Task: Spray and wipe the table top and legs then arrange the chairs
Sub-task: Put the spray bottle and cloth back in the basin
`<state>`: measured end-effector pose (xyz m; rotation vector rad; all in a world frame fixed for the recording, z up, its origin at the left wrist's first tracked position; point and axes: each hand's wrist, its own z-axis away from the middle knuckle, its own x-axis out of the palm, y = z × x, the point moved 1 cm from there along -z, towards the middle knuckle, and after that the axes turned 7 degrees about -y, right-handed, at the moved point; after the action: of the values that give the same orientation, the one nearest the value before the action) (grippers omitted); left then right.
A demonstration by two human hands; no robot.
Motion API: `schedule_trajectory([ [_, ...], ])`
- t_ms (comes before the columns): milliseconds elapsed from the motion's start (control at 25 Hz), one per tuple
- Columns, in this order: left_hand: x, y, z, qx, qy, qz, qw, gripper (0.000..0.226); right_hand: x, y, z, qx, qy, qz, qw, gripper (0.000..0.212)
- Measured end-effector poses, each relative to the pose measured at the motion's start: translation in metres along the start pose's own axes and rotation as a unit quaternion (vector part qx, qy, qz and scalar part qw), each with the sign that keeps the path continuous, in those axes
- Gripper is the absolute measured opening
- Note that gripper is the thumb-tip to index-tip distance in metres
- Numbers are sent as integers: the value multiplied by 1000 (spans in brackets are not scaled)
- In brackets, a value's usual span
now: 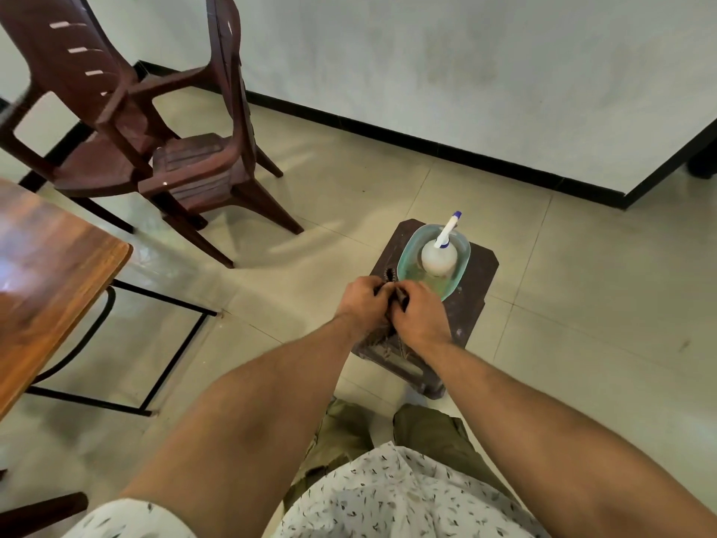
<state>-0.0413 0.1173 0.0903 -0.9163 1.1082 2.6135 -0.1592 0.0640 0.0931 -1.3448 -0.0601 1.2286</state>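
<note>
a dark cloth (400,299) is bunched between the left hand (362,300) and right hand (421,316), both grasping it, over a dark stool (473,289). just behind, a white spray bottle (439,258) stands in a green basin (407,262) on the stool. the wooden counter (50,258) sits left, with brown chairs (186,165) beyond.

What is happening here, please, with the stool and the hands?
A person stands over a small dark stool and grips a dark cloth with the left hand and the right hand. A spray bottle stands in a green tray on the stool. The wooden table is at the left, two brown chairs near the wall.
</note>
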Motion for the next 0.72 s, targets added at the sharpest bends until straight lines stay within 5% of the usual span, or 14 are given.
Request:
schedule_trajectory([
  [240, -3, 3, 0, -22, -1, 91, 996, 38, 5, -5, 12, -12, -68, -151, 986, 31],
  [360, -17, 3, -1, -1, -29, 18, 999, 19, -10, 13, 5, 73, -73, -232, 967, 25],
  [480, -32, 15, 3, 56, -107, -81, 989, 18, -43, 38, -15, 99, 23, -85, 991, 45],
  [560, -40, 23, 6, 92, -154, -155, 971, 25, -55, 42, -30, 16, -100, -3, 995, 71],
  [640, -46, 25, 6, 121, -168, -213, 955, 25, -57, 36, -39, -19, -236, 51, 970, 49],
  [720, -52, 20, 2, 116, -153, -220, 956, 24, -62, 30, -47, -27, -224, 78, 971, 19],
])
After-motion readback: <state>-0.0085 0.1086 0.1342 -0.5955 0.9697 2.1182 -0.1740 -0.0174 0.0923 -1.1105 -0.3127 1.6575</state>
